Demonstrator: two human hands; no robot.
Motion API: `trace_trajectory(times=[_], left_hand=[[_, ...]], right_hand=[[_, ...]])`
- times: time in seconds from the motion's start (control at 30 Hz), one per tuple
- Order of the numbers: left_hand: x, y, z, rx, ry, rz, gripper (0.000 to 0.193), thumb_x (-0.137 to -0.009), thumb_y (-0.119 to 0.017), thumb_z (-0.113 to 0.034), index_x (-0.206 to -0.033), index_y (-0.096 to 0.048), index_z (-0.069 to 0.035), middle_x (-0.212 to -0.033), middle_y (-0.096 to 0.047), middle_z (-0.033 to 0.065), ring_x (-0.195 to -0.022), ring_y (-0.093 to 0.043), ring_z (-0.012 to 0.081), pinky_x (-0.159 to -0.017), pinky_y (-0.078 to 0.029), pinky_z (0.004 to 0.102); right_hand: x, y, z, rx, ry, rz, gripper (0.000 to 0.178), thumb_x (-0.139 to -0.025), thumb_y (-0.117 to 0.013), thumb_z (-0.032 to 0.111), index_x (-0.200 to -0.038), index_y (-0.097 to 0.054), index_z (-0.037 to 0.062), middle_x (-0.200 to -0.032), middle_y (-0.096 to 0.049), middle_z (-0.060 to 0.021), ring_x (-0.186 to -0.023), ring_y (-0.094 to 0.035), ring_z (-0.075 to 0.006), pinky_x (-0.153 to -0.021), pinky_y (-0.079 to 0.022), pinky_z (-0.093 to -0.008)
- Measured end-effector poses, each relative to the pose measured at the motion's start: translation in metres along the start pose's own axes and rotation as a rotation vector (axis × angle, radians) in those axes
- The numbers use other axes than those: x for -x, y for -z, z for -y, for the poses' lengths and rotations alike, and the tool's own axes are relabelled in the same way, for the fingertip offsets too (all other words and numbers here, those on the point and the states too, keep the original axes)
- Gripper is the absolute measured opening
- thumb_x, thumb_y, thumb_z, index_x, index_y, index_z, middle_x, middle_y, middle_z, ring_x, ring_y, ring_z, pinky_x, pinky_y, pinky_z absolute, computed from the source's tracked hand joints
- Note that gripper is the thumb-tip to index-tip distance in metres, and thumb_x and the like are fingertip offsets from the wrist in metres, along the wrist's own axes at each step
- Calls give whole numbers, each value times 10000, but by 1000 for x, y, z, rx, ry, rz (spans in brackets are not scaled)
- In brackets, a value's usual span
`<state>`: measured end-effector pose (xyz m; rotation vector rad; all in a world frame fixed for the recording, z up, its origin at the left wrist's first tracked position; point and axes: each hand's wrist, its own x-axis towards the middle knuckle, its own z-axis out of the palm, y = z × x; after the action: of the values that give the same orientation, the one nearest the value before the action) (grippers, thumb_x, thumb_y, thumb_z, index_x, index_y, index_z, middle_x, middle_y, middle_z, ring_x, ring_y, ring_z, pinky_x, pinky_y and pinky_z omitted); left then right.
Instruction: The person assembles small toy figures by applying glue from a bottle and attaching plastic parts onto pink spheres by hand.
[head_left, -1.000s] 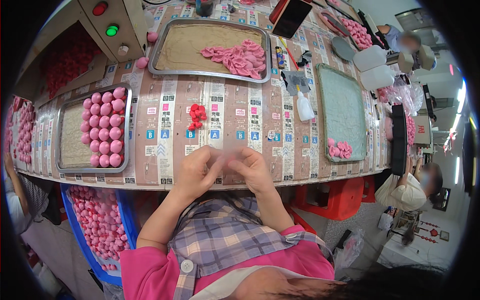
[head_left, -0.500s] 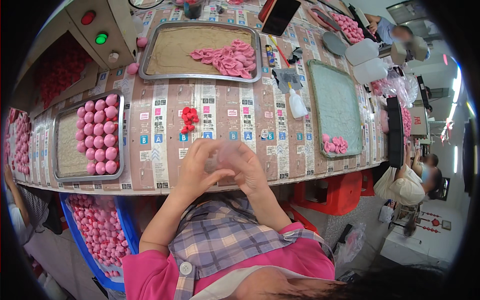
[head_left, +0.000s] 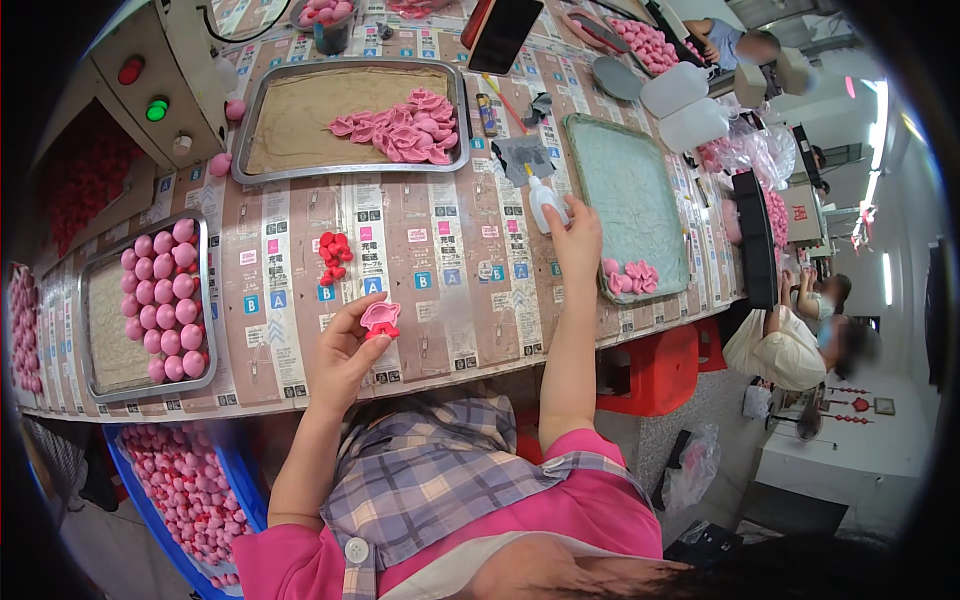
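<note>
My left hand (head_left: pixel 345 345), near the table's front edge, pinches a small hollow pink shell-like plastic piece (head_left: pixel 381 314) with a red part (head_left: pixel 383 332) at its lower end. The hollow side shows. My right hand (head_left: pixel 577 235) reaches forward, its thumb and fingertips closed on the lower end of a white squeeze bottle (head_left: pixel 543 198) with a yellow tip. Between the hands and the far tray, a little pile of red pieces (head_left: pixel 333 258) lies on the table. Beside my right hand, several pink pieces (head_left: pixel 632 277) sit in the near corner of a greenish tray (head_left: pixel 625 190).
A metal tray (head_left: pixel 290 110) at the back holds pink shells. Another tray (head_left: pixel 105 345) at left carries rows of pink round pieces. A grey machine (head_left: pixel 150 75) with lit buttons stands far left. A blue crate (head_left: pixel 150 520) of pink pieces and a red stool (head_left: pixel 655 370) are below.
My hands have come apart. My right hand has gone forward and right to the squeeze bottle. The left keeps the pink piece, now tilted hollow side into view. The whole view has shifted.
</note>
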<state>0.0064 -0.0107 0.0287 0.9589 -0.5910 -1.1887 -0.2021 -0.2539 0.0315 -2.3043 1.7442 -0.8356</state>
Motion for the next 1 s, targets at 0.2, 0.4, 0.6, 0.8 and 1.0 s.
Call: trace_trajectory(times=[0.2,0.4,0.6,0.8,1.0], left_hand=[[2,-2,-3,20,43,-3,426,-755,-565,18,-1157,-426,12,-1031,-518,61,-938,-499,106,-818,-403,235],[2,-3,-9,0,82,44,447,-735,-584,7,-1155,-433,10,-1036,-518,66,-917,-509,112,-807,-417,242],[3,-5,-8,15,63,73,430,-749,-571,9,-1155,-431,14,-1054,-508,68,-920,-510,115,-803,-424,246],[5,-6,-10,11,70,94,440,-744,-582,7,-1158,-432,9,-1053,-511,66,-924,-510,114,-799,-424,241],[6,-4,-9,-30,83,125,463,-732,-601,-2,-1163,-432,2,-1068,-513,66,-937,-505,115,-811,-419,243]], right_hand=[[0,-6,2,-86,-165,160,367,-693,-643,307,-860,-556,-8,-796,-581,-147,-701,-555,-268,-628,-423,-350],[37,37,49,-1170,-304,156,382,-683,-678,225,-922,-493,-8,-779,-536,-53,-727,-529,-131,-628,-424,-250],[78,57,113,-1416,-3,-83,440,-661,-706,253,-916,-445,7,-842,-481,-78,-760,-484,-132,-589,-379,-239],[93,51,142,-1340,180,-12,466,-670,-660,377,-866,-368,71,-676,-387,-32,-595,-372,-125,-549,-304,-247],[100,41,144,-1189,459,-92,349,-654,-690,303,-762,-511,24,-616,-503,-59,-488,-440,-160,-469,-330,-282]])
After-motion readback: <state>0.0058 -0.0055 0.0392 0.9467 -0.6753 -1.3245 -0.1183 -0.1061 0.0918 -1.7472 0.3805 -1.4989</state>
